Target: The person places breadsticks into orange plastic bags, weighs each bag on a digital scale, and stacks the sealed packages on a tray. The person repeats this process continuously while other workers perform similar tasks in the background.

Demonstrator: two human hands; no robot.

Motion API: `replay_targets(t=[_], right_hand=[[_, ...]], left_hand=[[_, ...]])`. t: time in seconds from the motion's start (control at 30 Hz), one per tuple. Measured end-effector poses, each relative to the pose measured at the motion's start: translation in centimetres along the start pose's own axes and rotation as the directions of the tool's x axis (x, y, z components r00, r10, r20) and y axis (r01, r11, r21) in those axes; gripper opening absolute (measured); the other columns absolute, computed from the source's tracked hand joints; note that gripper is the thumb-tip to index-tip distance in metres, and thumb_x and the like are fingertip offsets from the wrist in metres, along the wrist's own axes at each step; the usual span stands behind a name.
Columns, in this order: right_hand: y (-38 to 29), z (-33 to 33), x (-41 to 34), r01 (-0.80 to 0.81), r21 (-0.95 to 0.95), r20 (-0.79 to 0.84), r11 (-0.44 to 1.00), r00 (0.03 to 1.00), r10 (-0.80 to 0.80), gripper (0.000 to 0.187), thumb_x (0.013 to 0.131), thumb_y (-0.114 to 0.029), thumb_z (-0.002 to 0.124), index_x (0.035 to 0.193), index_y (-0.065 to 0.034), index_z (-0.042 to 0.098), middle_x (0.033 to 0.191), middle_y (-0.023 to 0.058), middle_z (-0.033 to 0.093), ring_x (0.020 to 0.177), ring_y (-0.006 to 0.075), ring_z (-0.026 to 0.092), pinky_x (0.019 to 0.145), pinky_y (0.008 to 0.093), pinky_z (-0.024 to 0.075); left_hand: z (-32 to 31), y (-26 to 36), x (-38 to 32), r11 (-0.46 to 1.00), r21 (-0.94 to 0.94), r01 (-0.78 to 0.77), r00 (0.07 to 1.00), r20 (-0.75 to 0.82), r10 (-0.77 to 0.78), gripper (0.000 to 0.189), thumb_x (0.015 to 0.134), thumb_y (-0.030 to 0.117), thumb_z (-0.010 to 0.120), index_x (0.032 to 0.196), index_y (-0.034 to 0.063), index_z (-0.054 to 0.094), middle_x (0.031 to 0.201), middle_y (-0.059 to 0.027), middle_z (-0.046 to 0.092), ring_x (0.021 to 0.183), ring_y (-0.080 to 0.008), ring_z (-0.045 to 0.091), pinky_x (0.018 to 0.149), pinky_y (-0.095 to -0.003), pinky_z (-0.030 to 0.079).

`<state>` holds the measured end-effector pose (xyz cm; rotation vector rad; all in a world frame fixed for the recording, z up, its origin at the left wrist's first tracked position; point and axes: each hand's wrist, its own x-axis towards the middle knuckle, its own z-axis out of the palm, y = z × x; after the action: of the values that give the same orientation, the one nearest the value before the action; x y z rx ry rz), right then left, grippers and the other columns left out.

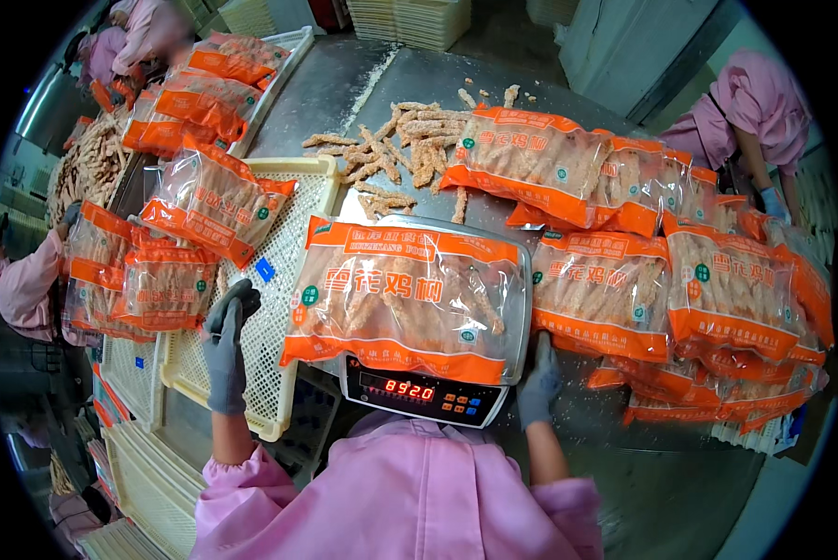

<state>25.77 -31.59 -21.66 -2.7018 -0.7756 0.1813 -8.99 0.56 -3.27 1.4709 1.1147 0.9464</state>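
Observation:
A clear plastic bag of breaded strips with orange bands lies flat on a digital scale, whose display shows lit red digits. My left hand, in a grey glove with dark fingertips, hovers over a cream perforated tray with nothing visible in it. Right of the scale, my gloved right hand points its fingers at the lower edge of another filled bag; the bag hides any contact at its fingertips. Loose breaded strips lie on the steel table behind the scale.
Several filled bags are piled at the right. More bags rest on trays at the left, with another loaded tray behind. Co-workers in pink stand at the left and right. Stacked trays are at lower left.

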Motion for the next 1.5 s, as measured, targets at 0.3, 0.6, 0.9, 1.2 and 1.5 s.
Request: replay_targets(t=[0.3,0.6,0.9,1.2,1.5], right_hand=[[-0.8,-0.8,2.4,-0.096,-0.074,0.129,0.993,0.986,0.105,0.033,0.091,-0.003,0.055,0.123,-0.0068,0.061,0.107,0.0120,0.069,0.093,0.0285,0.067,0.074,0.0375,0.0554],[-6.1,-8.4,-1.1,0.080,0.874,-0.154,0.480,0.981,0.116,0.036,0.091,-0.006,0.063,0.127,0.0005,0.061,0.111,0.0115,0.067,0.098,0.0191,0.064,0.080,0.0310,0.0527],[-13.5,-9.0,6.4,0.451,0.247,-0.185,0.858,0.891,-0.415,0.041,0.091,-0.021,0.057,0.128,-0.0047,0.060,0.129,0.0159,0.056,0.123,0.0346,0.049,0.107,0.0483,0.0348],[-7.3,-10.5,4.4,0.224,0.889,-0.075,0.399,0.932,-0.355,0.075,0.097,-0.046,0.052,0.149,0.0050,0.035,0.154,0.0173,0.038,0.145,0.0271,0.031,0.119,0.0392,0.0215],[-6.9,-9.9,4.5,0.191,0.904,0.014,0.381,0.880,-0.475,0.110,0.081,-0.070,0.062,0.154,0.0024,0.023,0.161,0.0162,0.024,0.149,0.0277,0.020,0.121,0.0420,0.0133]], left_hand=[[1.2,0.1,0.3,1.000,0.000,-0.018,0.999,0.049,0.018,0.037,0.102,0.022,0.050,0.127,-0.0041,0.060,0.118,-0.0136,0.067,0.108,-0.0229,0.065,0.100,-0.0375,0.050],[1.5,-1.1,0.4,1.000,-0.003,0.027,0.998,0.056,-0.027,0.038,0.103,0.021,0.050,0.128,-0.0046,0.059,0.120,-0.0146,0.067,0.111,-0.0229,0.065,0.100,-0.0371,0.050],[3.5,1.5,2.0,0.999,-0.016,-0.038,0.995,0.087,0.039,0.037,0.104,0.021,0.047,0.127,-0.0038,0.061,0.119,-0.0143,0.067,0.109,-0.0226,0.065,0.100,-0.0371,0.049],[-0.2,-1.0,2.0,0.997,-0.077,0.010,1.000,-0.022,-0.011,0.042,0.105,0.028,0.046,0.130,-0.0030,0.059,0.122,-0.0142,0.065,0.110,-0.0228,0.065,0.100,-0.0375,0.050],[-0.4,-0.8,2.7,0.992,-0.122,-0.019,1.000,0.019,0.021,0.047,0.105,0.032,0.045,0.135,-0.0026,0.055,0.128,-0.0136,0.063,0.114,-0.0227,0.063,0.102,-0.0385,0.049]])
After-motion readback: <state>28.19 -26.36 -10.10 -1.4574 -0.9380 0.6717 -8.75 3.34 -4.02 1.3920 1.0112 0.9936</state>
